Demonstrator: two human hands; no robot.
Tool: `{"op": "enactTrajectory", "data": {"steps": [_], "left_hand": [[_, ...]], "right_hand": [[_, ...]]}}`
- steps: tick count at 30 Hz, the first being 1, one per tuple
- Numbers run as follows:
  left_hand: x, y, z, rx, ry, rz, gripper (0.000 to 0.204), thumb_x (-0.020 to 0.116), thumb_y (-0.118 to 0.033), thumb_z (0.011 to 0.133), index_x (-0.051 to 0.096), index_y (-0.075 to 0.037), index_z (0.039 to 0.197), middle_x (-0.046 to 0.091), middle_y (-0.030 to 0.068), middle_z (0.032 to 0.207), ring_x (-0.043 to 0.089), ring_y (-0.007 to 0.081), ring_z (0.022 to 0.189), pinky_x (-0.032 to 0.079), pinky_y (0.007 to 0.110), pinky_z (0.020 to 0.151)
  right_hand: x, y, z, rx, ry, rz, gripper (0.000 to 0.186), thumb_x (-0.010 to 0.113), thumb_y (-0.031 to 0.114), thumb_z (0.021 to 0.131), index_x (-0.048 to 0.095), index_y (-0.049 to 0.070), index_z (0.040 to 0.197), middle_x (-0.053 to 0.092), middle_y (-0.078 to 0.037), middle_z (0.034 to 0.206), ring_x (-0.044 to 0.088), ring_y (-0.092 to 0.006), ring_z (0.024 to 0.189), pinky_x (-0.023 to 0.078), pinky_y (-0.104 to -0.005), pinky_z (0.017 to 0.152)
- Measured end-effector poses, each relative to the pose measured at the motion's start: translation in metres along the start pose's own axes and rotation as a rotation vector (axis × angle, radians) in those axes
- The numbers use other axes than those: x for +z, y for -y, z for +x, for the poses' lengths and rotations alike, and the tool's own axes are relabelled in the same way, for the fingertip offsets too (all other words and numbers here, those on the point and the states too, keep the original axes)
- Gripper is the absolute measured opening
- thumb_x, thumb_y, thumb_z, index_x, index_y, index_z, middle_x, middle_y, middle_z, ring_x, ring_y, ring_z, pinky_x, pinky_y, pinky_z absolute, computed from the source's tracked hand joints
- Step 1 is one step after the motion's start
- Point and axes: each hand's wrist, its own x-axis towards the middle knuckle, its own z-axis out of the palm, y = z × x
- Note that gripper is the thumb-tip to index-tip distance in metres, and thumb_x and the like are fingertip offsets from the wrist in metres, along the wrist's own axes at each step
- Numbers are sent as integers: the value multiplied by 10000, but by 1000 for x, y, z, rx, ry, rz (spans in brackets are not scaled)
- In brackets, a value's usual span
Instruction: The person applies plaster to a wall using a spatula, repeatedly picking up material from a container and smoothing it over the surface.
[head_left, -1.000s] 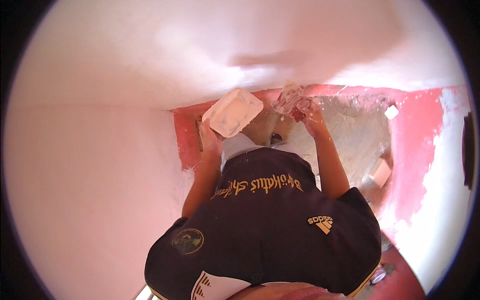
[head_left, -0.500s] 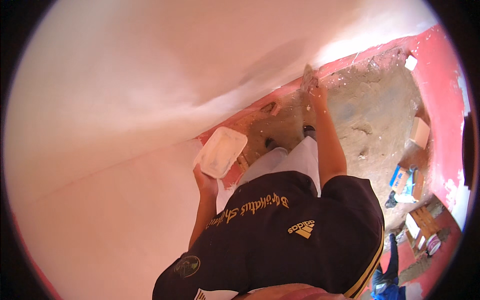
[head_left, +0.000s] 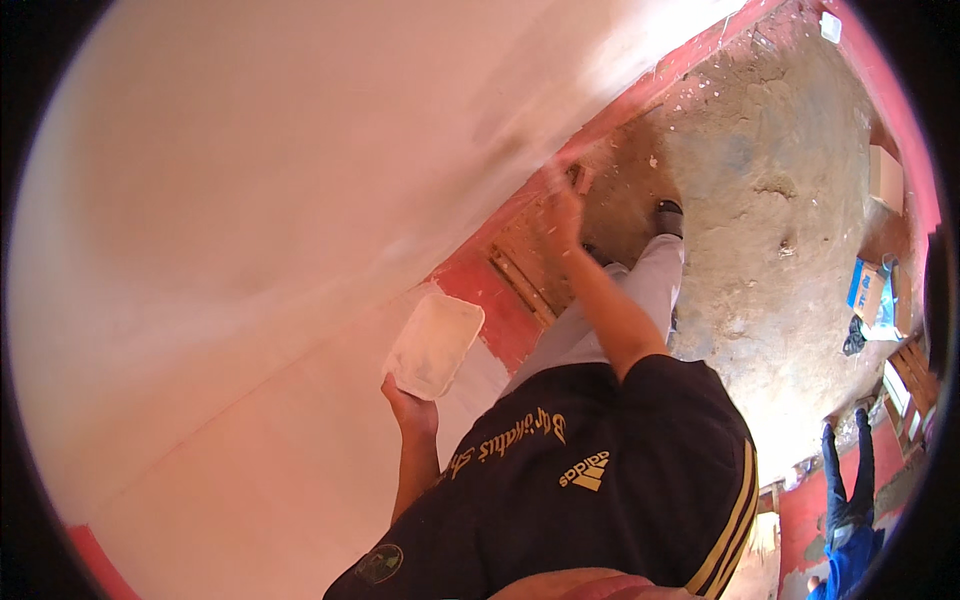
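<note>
My left hand [head_left: 410, 408] grips a shallow white plastic tub [head_left: 436, 345] by its near edge, fingers beneath it. Pale paste is smeared over the inside of the tub, which is held beside the whitish wall [head_left: 260, 300]. My right hand [head_left: 563, 215], smeared by motion, is closed and reaches toward the foot of that wall, over its red lower band [head_left: 600, 130]. The flat scraper [head_left: 555, 178] in it is only a blur; half a second ago it looked pale and paste-covered.
A dirt-stained floor [head_left: 750, 200] with white specks lies to the right. Along the far right wall are a cardboard box [head_left: 886, 180], a blue-and-brown box [head_left: 868, 288] and wooden pieces [head_left: 915, 372]. Another person [head_left: 850, 510] in blue stands at lower right. A wooden strip [head_left: 522, 284] lies near my feet.
My right hand has swung left and nearer along the wall's base with the scraper. The tub has shifted slightly lower in the picture. My view has turned, and more of the other person shows.
</note>
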Motion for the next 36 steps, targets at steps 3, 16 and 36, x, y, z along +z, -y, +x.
{"op": "enactTrajectory", "data": {"steps": [3, 16, 36], "left_hand": [[-13, -1, 4, -26, 7, -58, 573, 287, -436, 997, 443, -48, 1388, 523, 74, 1386, 482, 253, 1288, 382, 423, 1071], [13, -17, -5, -34, 46, -37, 562, 307, -425, 986, 452, -63, 1391, 536, 79, 1380, 511, 245, 1265, 411, 423, 1054], [4, -19, -10, -73, -32, -47, 582, 268, -436, 993, 460, -45, 1379, 525, 76, 1387, 483, 248, 1285, 383, 401, 1072]], "right_hand": [[-13, 41, 68, -259, -7, -674, 411, 468, 90, 998, 474, -6, 1397, 619, -76, 1146, 552, -187, 822, 487, -341, 797], [-29, -18, 31, 151, 35, 98, 308, 531, 115, 955, 558, -55, 1210, 582, -93, 1138, 569, -225, 1059, 461, -362, 895], [-42, 52, 165, -50, -132, -439, 272, 537, 128, 956, 606, -22, 1172, 613, -45, 965, 581, -185, 870, 473, -319, 732]]}}
